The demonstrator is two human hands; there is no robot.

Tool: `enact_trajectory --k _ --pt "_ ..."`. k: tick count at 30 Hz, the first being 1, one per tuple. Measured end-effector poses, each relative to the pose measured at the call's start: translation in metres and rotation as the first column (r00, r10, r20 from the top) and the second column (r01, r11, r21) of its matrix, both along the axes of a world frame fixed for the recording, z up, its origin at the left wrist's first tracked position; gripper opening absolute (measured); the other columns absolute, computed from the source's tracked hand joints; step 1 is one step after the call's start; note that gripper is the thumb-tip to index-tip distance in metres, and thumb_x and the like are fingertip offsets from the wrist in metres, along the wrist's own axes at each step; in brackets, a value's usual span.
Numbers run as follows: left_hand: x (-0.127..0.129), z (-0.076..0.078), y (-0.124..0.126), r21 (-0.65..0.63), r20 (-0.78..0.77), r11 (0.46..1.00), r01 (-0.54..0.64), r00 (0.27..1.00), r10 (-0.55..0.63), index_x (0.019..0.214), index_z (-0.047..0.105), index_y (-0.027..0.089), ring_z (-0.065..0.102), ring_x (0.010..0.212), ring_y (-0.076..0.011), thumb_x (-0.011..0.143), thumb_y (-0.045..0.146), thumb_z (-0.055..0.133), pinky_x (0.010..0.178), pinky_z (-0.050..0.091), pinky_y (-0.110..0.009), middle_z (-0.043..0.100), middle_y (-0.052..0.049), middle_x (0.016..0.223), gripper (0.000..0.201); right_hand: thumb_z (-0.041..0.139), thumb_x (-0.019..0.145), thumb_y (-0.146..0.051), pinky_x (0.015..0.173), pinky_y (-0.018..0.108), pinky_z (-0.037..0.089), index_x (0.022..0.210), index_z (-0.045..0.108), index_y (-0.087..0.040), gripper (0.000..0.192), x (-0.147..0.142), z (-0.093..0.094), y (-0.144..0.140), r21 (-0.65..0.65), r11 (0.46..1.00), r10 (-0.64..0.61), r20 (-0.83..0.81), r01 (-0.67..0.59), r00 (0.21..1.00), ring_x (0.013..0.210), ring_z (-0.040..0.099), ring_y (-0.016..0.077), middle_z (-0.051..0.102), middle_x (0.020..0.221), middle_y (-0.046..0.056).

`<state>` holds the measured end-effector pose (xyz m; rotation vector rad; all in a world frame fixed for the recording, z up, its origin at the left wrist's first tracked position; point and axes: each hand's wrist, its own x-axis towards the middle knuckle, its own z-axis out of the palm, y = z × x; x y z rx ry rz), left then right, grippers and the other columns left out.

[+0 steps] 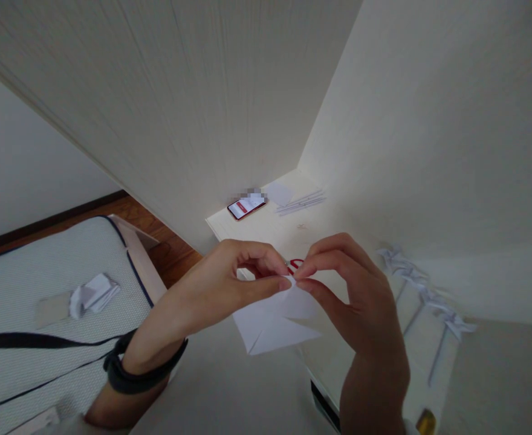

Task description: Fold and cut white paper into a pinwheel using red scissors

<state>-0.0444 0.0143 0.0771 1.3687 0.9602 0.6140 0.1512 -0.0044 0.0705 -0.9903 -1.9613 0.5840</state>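
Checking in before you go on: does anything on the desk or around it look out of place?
One thing: a crumpled white paper lies on the mattress, away from the desk. The pinwheels, phone and the sheet pinched by both hands look orderly.

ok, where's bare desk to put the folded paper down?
Free: the desk between the phone and both hands, left hand, right hand, which pinch the white paper. Crowded: right edge with paper pinwheels; far corner with strips.

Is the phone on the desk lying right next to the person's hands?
No, the phone lies far back near the desk's corner, well apart from the left hand and right hand pinching the white paper.
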Motion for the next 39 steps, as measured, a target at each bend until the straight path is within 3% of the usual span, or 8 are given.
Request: enact_trajectory --k 8,13,24,30,39 --pt "0.004 0.003 -0.002 -0.106 0.089 0.99 0.091 0.993 -0.082 0.073 0.067 0.016 0.052 0.061 -0.0067 0.079 0.017 0.066 0.054 0.04 -0.016 0.062 0.004 0.067 0.007 0.065 0.088 -0.01 0.071 0.022 0.051 0.09 0.064 -0.021 0.012 0.011 0.001 -0.001 0.099 0.986 0.133 0.038 -0.136 0.99 0.081 0.059 0.0109 0.059 0.089 0.0" --pt "0.007 0.004 -0.001 -0.11 0.144 0.984 0.14 0.982 -0.123 0.07 0.067 0.015 0.05 0.061 -0.0059 0.077 0.013 0.066 0.056 0.039 -0.015 0.061 0.004 0.066 0.007 0.068 0.084 -0.009 0.069 0.028 0.053 0.089 0.066 -0.024 0.016 0.012 -0.002 -0.004 0.118 0.985 0.123 0.01 -0.124 0.992 0.081 0.061 0.0155 0.061 0.088 0.001" --pt "0.007 0.007 0.0 -0.211 0.194 0.96 0.185 0.97 -0.144 0.067 0.066 0.015 0.052 0.06 -0.0072 0.074 0.014 0.067 0.058 0.043 -0.017 0.06 0.004 0.064 0.008 0.063 0.088 -0.011 0.067 0.029 0.054 0.088 0.068 -0.024 0.014 0.014 -0.006 -0.001 0.128 0.976 0.185 -0.051 -0.177 0.982 0.078 0.063 0.015 0.062 0.086 0.002" --pt "0.007 0.006 -0.001 -0.209 0.215 0.956 0.204 0.964 -0.159 0.069 0.067 0.015 0.052 0.06 -0.0064 0.075 0.014 0.068 0.058 0.043 -0.017 0.061 0.004 0.065 0.007 0.06 0.092 -0.015 0.071 0.029 0.055 0.091 0.07 -0.024 0.014 0.016 -0.009 -0.001 0.137 0.963 0.248 -0.093 -0.234 0.964 0.08 0.062 0.0149 0.062 0.087 0.003" --pt "0.008 0.01 -0.007 -0.069 0.105 0.995 0.079 0.992 -0.071 0.073 0.069 0.016 0.06 0.066 -0.0096 0.078 0.014 0.066 0.065 0.048 -0.02 0.067 0.002 0.069 0.005 0.059 0.092 -0.017 0.069 0.031 0.056 0.091 0.071 -0.026 0.015 0.017 -0.011 -0.002 0.152 0.968 0.212 -0.055 -0.202 0.976 0.076 0.063 0.0156 0.063 0.084 0.003"
